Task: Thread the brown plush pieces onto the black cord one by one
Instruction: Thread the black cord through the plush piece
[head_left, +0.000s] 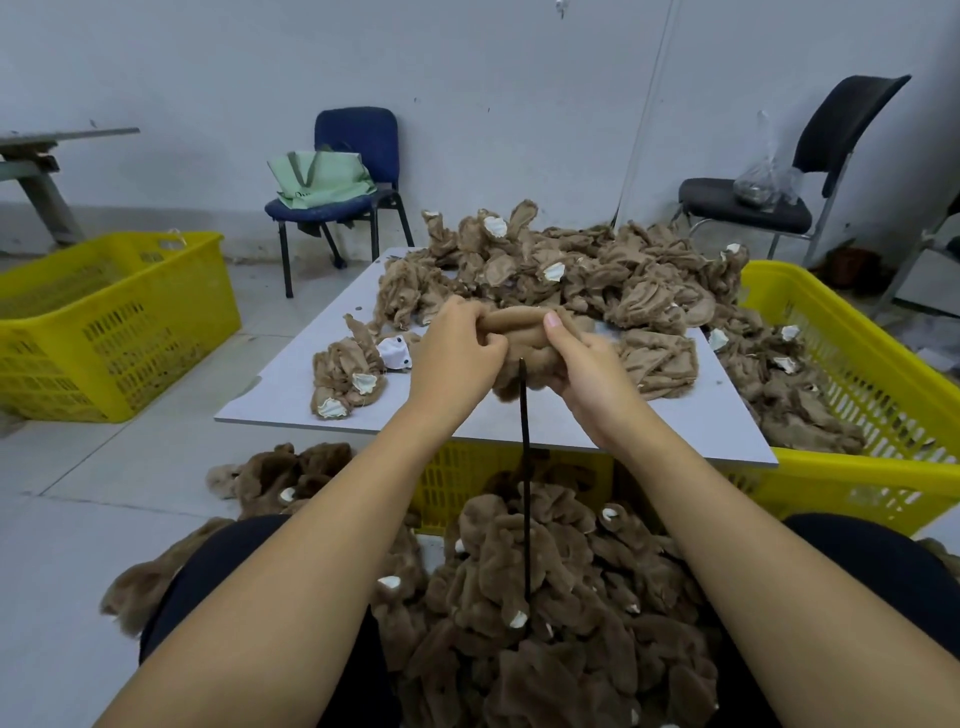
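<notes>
My left hand (457, 358) and my right hand (587, 369) both grip one brown plush piece (519, 325) above the grey board (291, 384). A black cord (524, 467) hangs straight down from under that piece, between my wrists. Its lower end runs into a bunch of threaded brown plush pieces (545, 597) heaped between my knees. A big pile of loose plush pieces (571, 270), some with white patches, lies on the far half of the board. A small cluster of pieces (348, 379) sits on the board left of my hands.
The board lies on a yellow crate (883, 415) holding more plush at the right. Another yellow crate (104, 322) stands on the floor at left. A blue chair (358, 208) with a green bag and a black chair (748, 202) stand by the wall.
</notes>
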